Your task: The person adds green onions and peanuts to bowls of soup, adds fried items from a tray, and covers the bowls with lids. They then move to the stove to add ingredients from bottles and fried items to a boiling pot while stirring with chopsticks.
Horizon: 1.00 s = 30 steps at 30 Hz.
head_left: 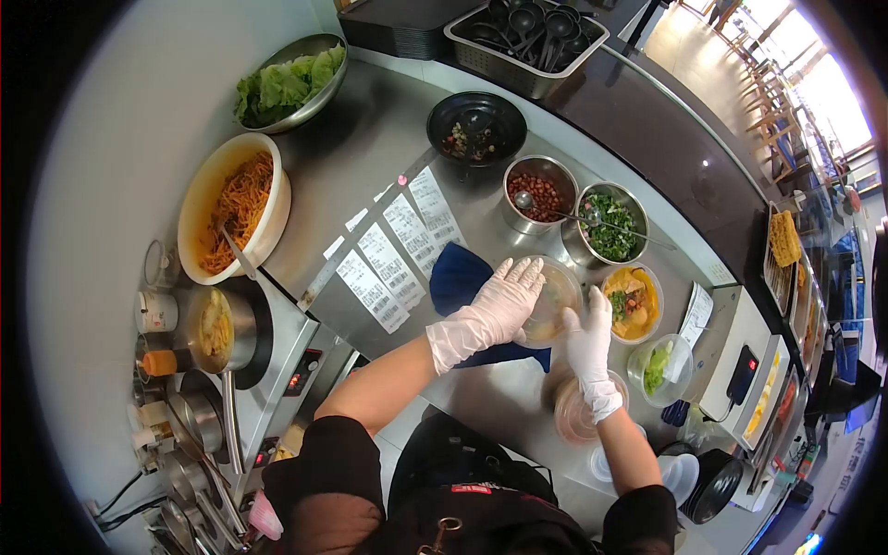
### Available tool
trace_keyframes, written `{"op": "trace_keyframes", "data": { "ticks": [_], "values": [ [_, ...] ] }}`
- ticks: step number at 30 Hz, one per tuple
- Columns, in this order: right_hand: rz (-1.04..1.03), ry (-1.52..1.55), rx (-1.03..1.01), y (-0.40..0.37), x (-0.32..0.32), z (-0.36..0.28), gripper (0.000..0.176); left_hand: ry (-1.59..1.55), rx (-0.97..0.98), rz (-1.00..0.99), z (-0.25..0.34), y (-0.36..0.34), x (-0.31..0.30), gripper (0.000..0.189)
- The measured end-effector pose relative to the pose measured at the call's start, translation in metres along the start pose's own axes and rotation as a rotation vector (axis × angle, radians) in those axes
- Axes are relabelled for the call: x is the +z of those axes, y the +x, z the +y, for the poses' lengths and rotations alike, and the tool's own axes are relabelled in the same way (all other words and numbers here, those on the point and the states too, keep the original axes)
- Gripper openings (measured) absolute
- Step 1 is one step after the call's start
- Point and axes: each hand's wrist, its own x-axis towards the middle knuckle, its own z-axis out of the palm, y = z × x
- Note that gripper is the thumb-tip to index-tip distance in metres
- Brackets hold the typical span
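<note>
My left hand (504, 303), in a white glove, lies flat with fingers stretched over a round clear-lidded tub (559, 294); the food inside is blurred through the lid. At the tub's right side is my right hand (589, 353), also gloved, thumb and fingers apart. Beside it on the right stands an uncovered bowl of yellow soup (634, 303) topped with chopped greens. A dark blue cloth (455, 277) lies partly under my left hand. Below my right wrist are round clear lids or tubs (575, 421), partly hidden. A clear bowl with lettuce (659, 368) sits farther right.
Steel pots of peanuts (539, 191) and chopped greens (610, 227) stand behind the tub, spoons in them. Printed receipts (393, 264) lie on the counter. At left are a bowl of shredded carrot (242, 217) and a hob with a pot (218, 331), its handle pointing toward me.
</note>
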Motion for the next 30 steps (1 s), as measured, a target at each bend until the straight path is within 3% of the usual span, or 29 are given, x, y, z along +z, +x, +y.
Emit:
{"op": "trace_keyframes", "data": {
  "ticks": [2,3,5,9,11,15,18,20,24,26,30],
  "values": [
    [0.033,0.590,0.530,-0.009,0.011,0.009,0.037,-0.003,-0.001,0.011,-0.001,0.000,0.002,0.099],
    [0.036,0.587,0.533,-0.009,0.008,0.013,0.037,-0.011,-0.004,0.015,-0.002,0.000,0.002,0.098],
    [-0.061,1.062,0.886,-0.007,-0.001,0.018,0.022,-0.023,0.000,0.019,-0.003,-0.001,0.002,0.098],
    [-0.105,1.186,0.952,-0.006,0.005,0.024,0.016,-0.048,0.012,0.040,-0.005,0.000,0.006,0.098],
    [-0.066,0.928,0.895,-0.005,0.009,0.021,0.016,-0.046,0.012,0.052,-0.005,0.001,0.008,0.099],
    [-0.061,0.787,0.801,-0.005,0.015,0.025,0.018,-0.002,0.008,0.048,-0.004,0.002,0.011,0.099],
    [-0.154,0.835,0.909,-0.002,0.003,0.024,0.017,0.018,-0.004,0.042,-0.002,0.003,0.010,0.098],
    [-0.187,1.034,1.023,-0.009,0.000,0.027,0.016,0.028,-0.010,0.030,0.000,0.003,0.008,0.098],
    [-0.143,1.133,1.007,-0.016,0.014,0.037,0.014,0.051,-0.022,0.011,0.001,0.003,0.005,0.098],
    [-0.177,1.107,0.907,-0.019,0.017,0.043,0.014,0.051,-0.022,0.004,0.001,0.004,0.005,0.099],
    [-0.204,1.179,0.976,-0.018,0.017,0.046,0.015,0.048,-0.022,0.008,0.001,0.003,0.008,0.100]
  ]
}}
